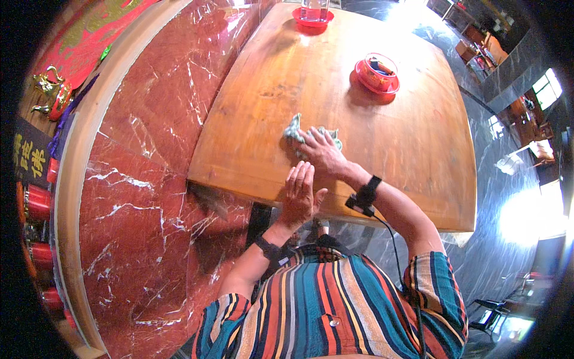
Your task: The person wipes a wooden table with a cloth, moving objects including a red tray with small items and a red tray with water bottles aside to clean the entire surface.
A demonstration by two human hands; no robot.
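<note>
My right hand [321,151] lies spread over a crumpled pale green-and-white cloth [293,128] and presses it on the wooden table [251,121]. Folds of the cloth show past the fingers on both sides; the part under the palm is hidden. My left hand [299,194] is at the table's near edge, just short of the right hand. Its fingers are straight and side by side, the thumb stands apart, and it holds nothing. Whether it touches the wood I cannot tell. Both wrists wear black straps.
Farther up the table, a red cup [380,69] with small items inside rests on a red dish [391,87]. A clear glass [315,10] stands on another red dish [312,24] at the far edge. A red marble surface [139,215] adjoins on the left; dark marbled floor [497,215] lies right.
</note>
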